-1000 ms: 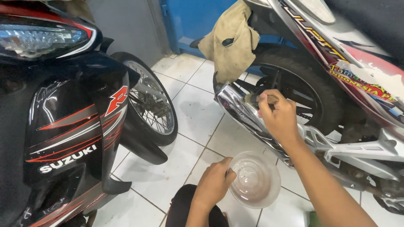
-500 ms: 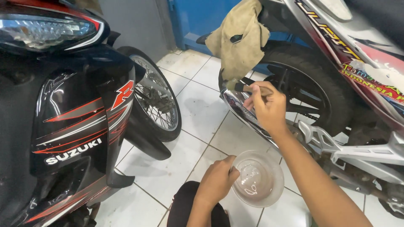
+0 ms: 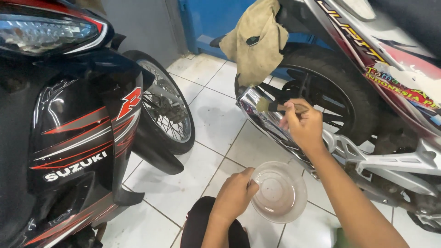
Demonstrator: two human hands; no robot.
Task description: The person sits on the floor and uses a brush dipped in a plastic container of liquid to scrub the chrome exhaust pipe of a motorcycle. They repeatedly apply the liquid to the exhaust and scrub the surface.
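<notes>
My right hand (image 3: 303, 123) grips a small paintbrush (image 3: 271, 106) by its wooden handle, bristles pointing left against the chrome exhaust pipe (image 3: 262, 117) of the motorcycle on the right. My left hand (image 3: 234, 195) holds the rim of a clear plastic bowl (image 3: 279, 193) with a little liquid in it, just above the white tiled floor. The bowl sits below the exhaust, in front of my knee (image 3: 202, 225).
A black and red motorcycle (image 3: 64, 124) stands at the left, its front wheel (image 3: 166, 108) turned toward the middle. The right motorcycle's rear wheel (image 3: 330, 92) is behind my right hand. A tan rag (image 3: 257, 41) hangs over its rear end. A blue door (image 3: 216, 20) is at the back.
My right hand has lifted a little with the brush, whose bristles now show against the exhaust pipe. My left hand keeps its hold on the bowl. The view has shifted slightly.
</notes>
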